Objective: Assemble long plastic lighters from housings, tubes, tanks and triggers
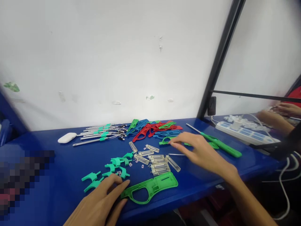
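Observation:
My left hand (103, 199) pinches the narrow end of a green lighter shell half (162, 182), which lies hollow side up near the front edge. My right hand (199, 153) reaches over another green shell half (213, 145), thumb and forefinger closed at its trigger loop; the palm covers its middle. A thin metal rod (176, 154) runs under that hand, its far end hidden. Between the hands lie several clear fuel tanks (160, 164) and tiny metal bits (142, 166). Several teal triggers (115, 161) lie just beyond my left hand.
Metal lighter tubes with wires (101, 131) and red, blue and green shell halves (152, 128) lie along the wall. A green lighter (221, 146), a white case (67, 137) and a power strip (246, 133) share the blue table (63, 169). Another person's hand (275, 121) is at right.

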Demonstrator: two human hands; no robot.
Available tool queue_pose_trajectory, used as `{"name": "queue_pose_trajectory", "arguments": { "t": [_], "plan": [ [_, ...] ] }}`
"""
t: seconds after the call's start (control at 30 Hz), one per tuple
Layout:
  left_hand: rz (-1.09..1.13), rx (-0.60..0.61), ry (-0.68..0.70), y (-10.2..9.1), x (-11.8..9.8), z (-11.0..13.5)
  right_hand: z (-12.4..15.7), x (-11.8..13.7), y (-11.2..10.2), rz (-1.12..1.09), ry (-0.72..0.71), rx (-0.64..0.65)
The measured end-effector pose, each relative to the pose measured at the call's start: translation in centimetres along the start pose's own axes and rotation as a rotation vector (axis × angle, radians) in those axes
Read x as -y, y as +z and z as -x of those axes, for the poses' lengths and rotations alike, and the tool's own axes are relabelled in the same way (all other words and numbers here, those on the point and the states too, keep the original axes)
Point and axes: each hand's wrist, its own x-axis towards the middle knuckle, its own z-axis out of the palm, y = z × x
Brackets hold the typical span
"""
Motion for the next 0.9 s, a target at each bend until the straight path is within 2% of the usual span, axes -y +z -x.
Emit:
{"name": "queue_pose_trajectory", "arguments": {
  "t": [0.1,0.2,0.3,0.43,0.53,0.63,0.77,0.9],
  "plan": [
    [0.024,0.066,-0.096,-0.8,0.7,0.6,2.0,1.2,1.4,-0.048,-0.002,-0.064],
    [0.030,0.146,-0.281,-1.6,1.9,-0.5,2.6,1.4,2.0,-0.092,-0.037,-0.060],
    [-0.154,0.446,-0.487,-1.8,4.0,-3.4,2.6,1.0,2.5,-0.097,-0.047,-0.102],
    [-0.284,0.531,-0.591,-0.5,8.1,-7.8,2.7,0.0,3.8,-0.101,-0.045,-0.169],
    [-0.322,0.617,-0.598,1.0,11.2,-9.8,3.0,-0.6,4.6,-0.104,-0.043,-0.165],
    [-0.318,0.677,-0.561,2.3,13.5,-10.6,3.1,-0.7,4.8,-0.118,-0.047,-0.153],
    [-0.283,0.694,-0.476,3.1,14.8,-10.8,3.1,-0.6,4.8,-0.132,-0.059,-0.130],
    [-0.259,0.641,-0.408,2.6,15.0,-10.2,3.0,-0.6,4.7,-0.135,-0.056,-0.140]
  ]
}}
